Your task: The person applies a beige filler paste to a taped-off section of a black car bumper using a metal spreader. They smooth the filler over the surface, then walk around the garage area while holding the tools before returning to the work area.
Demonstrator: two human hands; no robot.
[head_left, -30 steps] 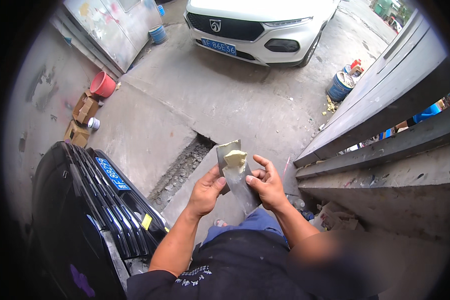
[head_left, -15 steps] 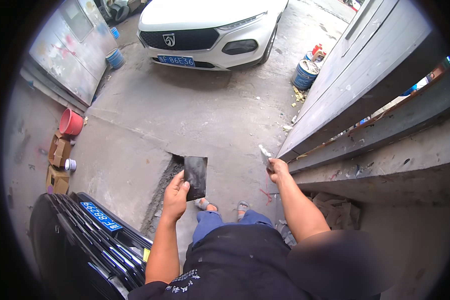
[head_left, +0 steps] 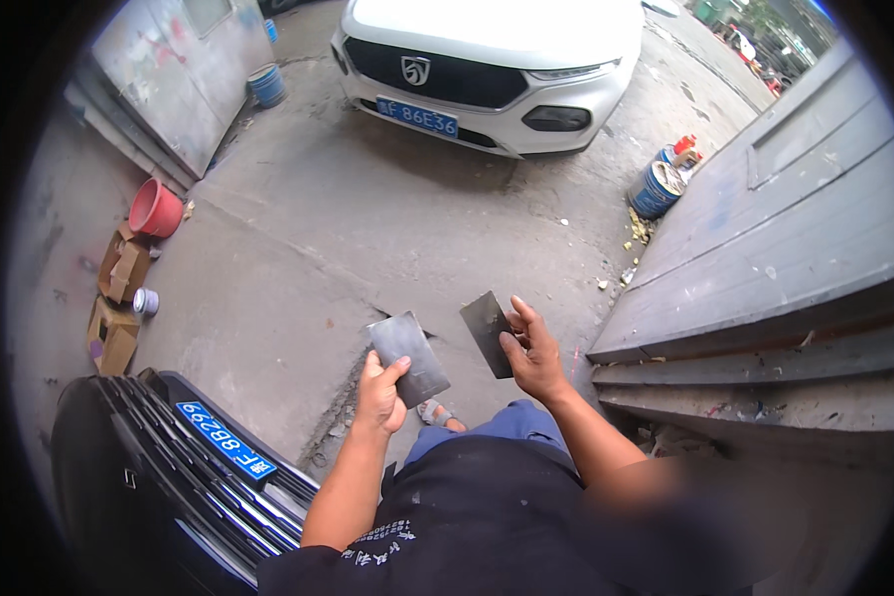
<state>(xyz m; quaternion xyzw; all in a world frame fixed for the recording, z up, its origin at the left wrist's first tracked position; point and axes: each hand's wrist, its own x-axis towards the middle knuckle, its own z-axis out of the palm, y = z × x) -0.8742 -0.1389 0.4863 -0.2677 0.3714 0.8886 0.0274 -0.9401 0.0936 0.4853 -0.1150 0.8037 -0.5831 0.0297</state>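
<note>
Plate [head_left: 413,356] in left hand [head_left: 378,395], darker plate [head_left: 484,336] in right hand [head_left: 537,364]

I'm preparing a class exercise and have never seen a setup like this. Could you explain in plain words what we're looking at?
There is no machine here: these are a person's own two bare hands. The view comes from a camera worn on the head, looking down, so the picture's left is the person's left. Its wide lens bends straight edges near the rim.

The left hand holds a flat grey plate; the right hand holds a flat dark plate. The plates are apart.

On the ground at the left are a red bucket, cardboard boxes and a small white tub. A white car stands ahead, and a black car shows at lower left.
</note>
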